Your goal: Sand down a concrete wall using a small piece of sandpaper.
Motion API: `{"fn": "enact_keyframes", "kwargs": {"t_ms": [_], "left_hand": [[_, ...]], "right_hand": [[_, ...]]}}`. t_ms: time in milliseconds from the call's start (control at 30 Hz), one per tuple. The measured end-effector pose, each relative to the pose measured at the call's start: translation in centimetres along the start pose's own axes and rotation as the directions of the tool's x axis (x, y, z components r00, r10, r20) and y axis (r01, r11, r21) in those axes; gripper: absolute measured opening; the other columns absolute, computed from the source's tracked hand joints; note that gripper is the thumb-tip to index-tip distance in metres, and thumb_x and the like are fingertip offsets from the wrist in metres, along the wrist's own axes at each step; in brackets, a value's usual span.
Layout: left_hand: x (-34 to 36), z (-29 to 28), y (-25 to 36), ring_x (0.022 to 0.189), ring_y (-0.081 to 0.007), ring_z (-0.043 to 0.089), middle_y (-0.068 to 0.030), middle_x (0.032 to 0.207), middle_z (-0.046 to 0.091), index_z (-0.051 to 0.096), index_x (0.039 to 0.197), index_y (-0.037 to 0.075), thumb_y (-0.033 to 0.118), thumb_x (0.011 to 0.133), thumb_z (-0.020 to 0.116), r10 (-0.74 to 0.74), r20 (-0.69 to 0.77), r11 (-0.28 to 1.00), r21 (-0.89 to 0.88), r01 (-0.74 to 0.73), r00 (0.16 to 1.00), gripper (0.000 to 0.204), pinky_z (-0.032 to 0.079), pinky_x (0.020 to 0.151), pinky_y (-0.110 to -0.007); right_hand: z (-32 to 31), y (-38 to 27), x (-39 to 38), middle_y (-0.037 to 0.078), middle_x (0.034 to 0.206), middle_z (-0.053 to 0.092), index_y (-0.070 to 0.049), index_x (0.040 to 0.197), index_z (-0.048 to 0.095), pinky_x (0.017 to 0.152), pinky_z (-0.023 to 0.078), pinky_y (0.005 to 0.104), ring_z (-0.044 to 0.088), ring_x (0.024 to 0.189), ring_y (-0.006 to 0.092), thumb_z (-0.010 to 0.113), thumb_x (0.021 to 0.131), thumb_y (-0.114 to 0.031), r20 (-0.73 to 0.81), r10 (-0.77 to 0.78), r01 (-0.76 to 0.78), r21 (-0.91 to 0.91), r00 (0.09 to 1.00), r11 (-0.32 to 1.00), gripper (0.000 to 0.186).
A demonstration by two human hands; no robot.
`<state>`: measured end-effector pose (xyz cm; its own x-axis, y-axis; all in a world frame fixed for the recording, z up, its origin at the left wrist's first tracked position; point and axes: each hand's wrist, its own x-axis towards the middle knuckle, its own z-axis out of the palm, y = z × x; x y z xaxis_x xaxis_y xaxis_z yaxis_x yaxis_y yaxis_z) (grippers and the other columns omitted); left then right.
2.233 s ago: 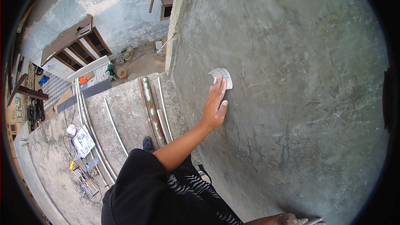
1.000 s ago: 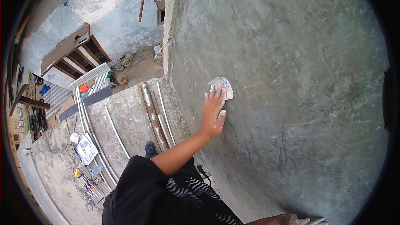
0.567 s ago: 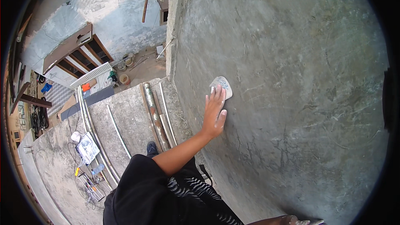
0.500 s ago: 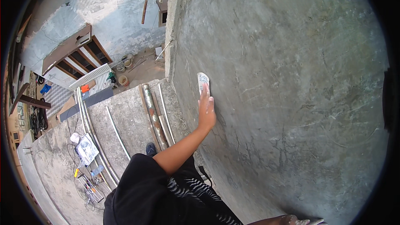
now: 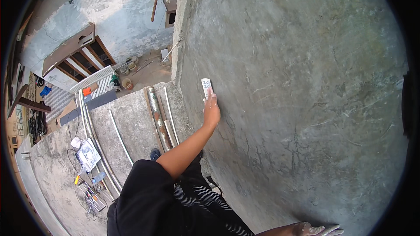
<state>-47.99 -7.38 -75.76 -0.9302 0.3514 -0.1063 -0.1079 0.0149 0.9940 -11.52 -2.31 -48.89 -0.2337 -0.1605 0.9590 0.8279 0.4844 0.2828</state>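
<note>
My left hand [image 5: 211, 110] presses a white strip of sandpaper [image 5: 206, 86], with blue print on its back, against the grey plastered wall [image 5: 297, 83]. Its fingers lie over the lower part of the strip, and the top end sticks out past them. At the bottom right, my right hand [image 5: 318, 230] rests on the same wall, dusted white, its fingers stretched out and holding nothing.
On the concrete ledge [image 5: 57, 166] lie metal pipes [image 5: 99, 148], a rusty pole [image 5: 158, 118], a clear plastic bottle [image 5: 99, 177] and a silvery packet [image 5: 89, 155]. Beyond the ledge is a drop to a lower yard with buckets [image 5: 127, 84] and a windowed wall [image 5: 87, 59].
My left hand and the sandpaper have shifted a little left along the wall. My right hand shows more of its outstretched fingers, slightly higher in the picture.
</note>
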Motion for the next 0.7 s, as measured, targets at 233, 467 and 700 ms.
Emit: {"fn": "enact_keyframes", "kwargs": {"t_ms": [233,467,700], "left_hand": [[-5.0,0.9,1.8,0.156,-0.0383,0.011,-0.0141,0.169,0.016,0.02,0.162,0.01,0.033,0.104,0.042,0.592,0.165,0.801,-0.018,-0.598,0.789,0.066,0.004,0.12,-0.061],[-6.0,1.1,-0.1,0.157,-0.0341,0.009,-0.0134,0.169,0.015,0.017,0.163,0.011,0.037,0.106,0.035,-0.101,0.039,0.994,0.035,0.099,0.994,0.065,0.003,0.121,-0.06],[-9.1,2.8,-2.9,0.157,-0.0305,0.009,-0.0096,0.171,0.012,0.012,0.163,0.012,0.037,0.107,0.035,0.205,0.148,0.978,0.002,-0.208,0.967,0.066,0.004,0.121,-0.058]], "right_hand": [[0.2,-1.1,1.3,0.028,0.141,0.056,0.003,0.128,0.066,0.117,0.024,0.0664,0.041,0.141,0.0467,0.044,0.107,-0.035,0.0,-0.036,0.036,0.026,0.999,0.999,0.049],[-0.2,-0.6,1.2,0.029,0.143,0.053,0.002,0.127,0.067,0.118,0.023,0.0627,0.041,0.142,0.0442,0.047,0.105,-0.033,0.006,-0.018,0.018,0.072,1.0,0.997,0.046],[-0.5,-0.4,1.0,0.027,0.145,0.052,0.0,0.126,0.069,0.119,0.021,0.0612,0.038,0.144,0.0446,0.045,0.106,-0.035,0.015,0.007,-0.008,0.092,1.0,0.996,0.046]]}}
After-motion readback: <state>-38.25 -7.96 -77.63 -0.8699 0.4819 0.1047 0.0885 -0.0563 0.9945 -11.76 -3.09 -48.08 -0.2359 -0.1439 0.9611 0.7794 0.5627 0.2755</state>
